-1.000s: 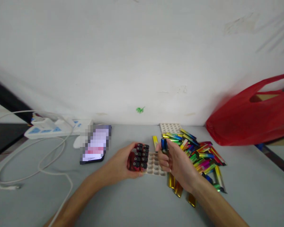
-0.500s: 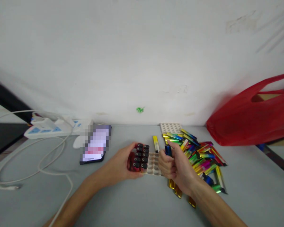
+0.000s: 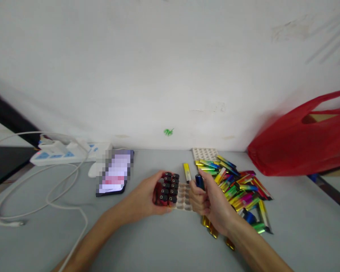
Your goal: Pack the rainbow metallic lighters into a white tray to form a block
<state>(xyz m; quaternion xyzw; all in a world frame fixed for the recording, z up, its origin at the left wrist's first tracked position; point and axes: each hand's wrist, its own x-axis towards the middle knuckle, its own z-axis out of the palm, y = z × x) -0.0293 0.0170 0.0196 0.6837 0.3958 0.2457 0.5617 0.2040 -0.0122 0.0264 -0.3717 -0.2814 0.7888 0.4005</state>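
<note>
My left hand point(image 3: 143, 198) grips the left side of a white tray point(image 3: 183, 196) with rows of holes; its left part is filled with several red lighters with black caps point(image 3: 167, 187). My right hand point(image 3: 208, 200) is closed round a blue lighter point(image 3: 199, 181), held upright just right of the tray. A yellow lighter point(image 3: 187, 172) lies on the grey table beyond the tray. A heap of shiny multicoloured lighters point(image 3: 238, 187) lies to the right of my right hand, and a few gold ones point(image 3: 212, 228) show under my wrist.
A second white holed tray point(image 3: 204, 153) lies by the wall behind the heap. A phone point(image 3: 115, 172) lies left of my hands, with a white power strip point(image 3: 59, 153) and looping white cables point(image 3: 45, 196) farther left. A red plastic bag point(image 3: 303, 141) sits at right.
My right hand with the blue lighter has shifted slightly left toward the tray and closed more tightly. The left hand and tray have stayed still.
</note>
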